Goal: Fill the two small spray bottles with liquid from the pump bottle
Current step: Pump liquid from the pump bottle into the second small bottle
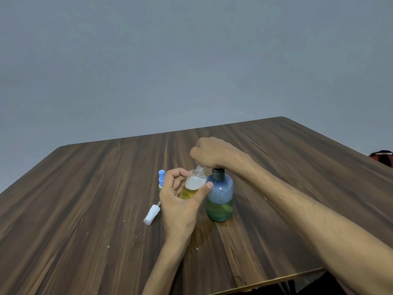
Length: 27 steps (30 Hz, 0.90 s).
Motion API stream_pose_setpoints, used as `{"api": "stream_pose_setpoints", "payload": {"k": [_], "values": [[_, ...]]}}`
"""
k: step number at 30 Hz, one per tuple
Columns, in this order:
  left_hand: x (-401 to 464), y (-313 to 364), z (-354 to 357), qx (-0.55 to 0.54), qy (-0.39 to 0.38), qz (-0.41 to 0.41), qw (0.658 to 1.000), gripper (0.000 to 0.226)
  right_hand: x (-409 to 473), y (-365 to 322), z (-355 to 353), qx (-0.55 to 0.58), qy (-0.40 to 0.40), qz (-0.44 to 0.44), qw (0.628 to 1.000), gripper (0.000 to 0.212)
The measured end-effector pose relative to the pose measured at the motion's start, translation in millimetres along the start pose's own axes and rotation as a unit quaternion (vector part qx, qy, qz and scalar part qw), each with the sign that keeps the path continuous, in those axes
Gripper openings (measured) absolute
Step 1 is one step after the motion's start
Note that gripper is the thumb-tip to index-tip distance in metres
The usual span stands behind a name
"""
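My left hand point(180, 199) holds a small clear spray bottle point(194, 184) with its cap off, tilted, its threaded neck just under the pump. Yellow liquid fills its lower part, with foam above. My right hand point(209, 153) sits curled on top of the blue pump bottle point(220, 196), hiding the pump head. The pump bottle stands on the table, about a third full of greenish liquid. A second small bottle with a blue spray cap point(161, 177) stands behind my left hand, mostly hidden. A white spray cap with its tube point(151, 214) lies on the table to the left.
The wooden table point(85, 199) spreads wide to the left and front, with a wet patch near the pump bottle's base. Its front edge runs at the lower right. A red and black object point(382, 157) shows at the far right edge.
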<state>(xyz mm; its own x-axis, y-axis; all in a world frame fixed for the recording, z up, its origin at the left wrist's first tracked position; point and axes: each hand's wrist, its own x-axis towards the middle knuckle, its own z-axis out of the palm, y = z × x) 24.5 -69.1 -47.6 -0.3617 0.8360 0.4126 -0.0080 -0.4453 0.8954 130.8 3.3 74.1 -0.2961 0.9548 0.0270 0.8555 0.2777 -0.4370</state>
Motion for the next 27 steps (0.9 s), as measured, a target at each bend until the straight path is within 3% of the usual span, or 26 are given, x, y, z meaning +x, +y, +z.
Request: {"api": "stream_pose_setpoints", "payload": {"k": [4, 19, 27], "values": [[0, -1, 0, 0.0, -0.005, -0.002, 1.0, 0.049, 1, -1, -3, 0.003, 0.029, -0.016, 0.999, 0.029], [1, -2, 0, -0.008, 0.0, -0.003, 1.0, 0.053, 3, 3, 1, 0.0, 0.019, -0.011, 1.0, 0.028], [0, -1, 1, -0.007, -0.005, -0.009, 1.0, 0.048, 6, 0, -9, 0.051, -0.029, -0.016, 0.998, 0.034]]}}
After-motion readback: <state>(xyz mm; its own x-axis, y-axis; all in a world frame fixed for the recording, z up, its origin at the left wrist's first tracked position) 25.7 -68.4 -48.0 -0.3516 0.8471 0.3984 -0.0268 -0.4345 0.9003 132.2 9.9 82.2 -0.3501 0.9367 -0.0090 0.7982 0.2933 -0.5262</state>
